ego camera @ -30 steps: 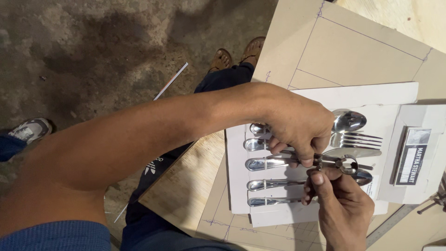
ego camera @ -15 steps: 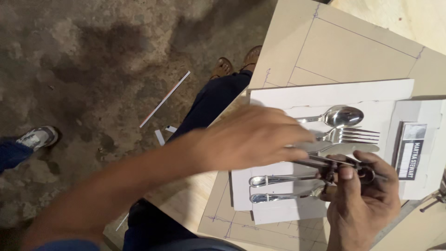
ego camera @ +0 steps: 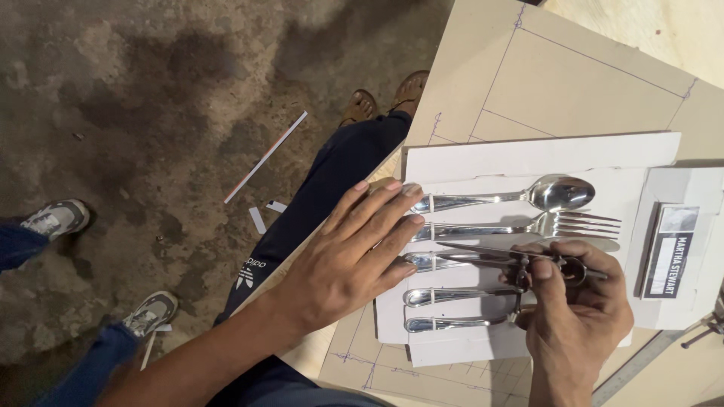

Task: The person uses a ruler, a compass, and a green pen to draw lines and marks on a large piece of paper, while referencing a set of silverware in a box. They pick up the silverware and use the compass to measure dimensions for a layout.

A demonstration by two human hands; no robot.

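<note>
At the centre-right of the frame, the left hand (ego camera: 343, 260) lies flat, fingers spread, on the white cutlery card (ego camera: 528, 158); the right hand (ego camera: 577, 316) pinches small scissors (ego camera: 520, 260) over the strapped handles.

The spoon (ego camera: 562, 193), fork (ego camera: 581, 224) and scissors (ego camera: 520, 264) are glossy polished metal. They lie on a matt white cardboard tray (ego camera: 528, 154). The tabletop (ego camera: 573, 83) is smooth pale board; the floor (ego camera: 151, 90) is rough, stained concrete.

A thin white strip (ego camera: 265, 157) lies on the stained concrete floor (ego camera: 136, 90); grey sneakers (ego camera: 56, 218) and brown sandals (ego camera: 385, 102) stand nearby.
</note>
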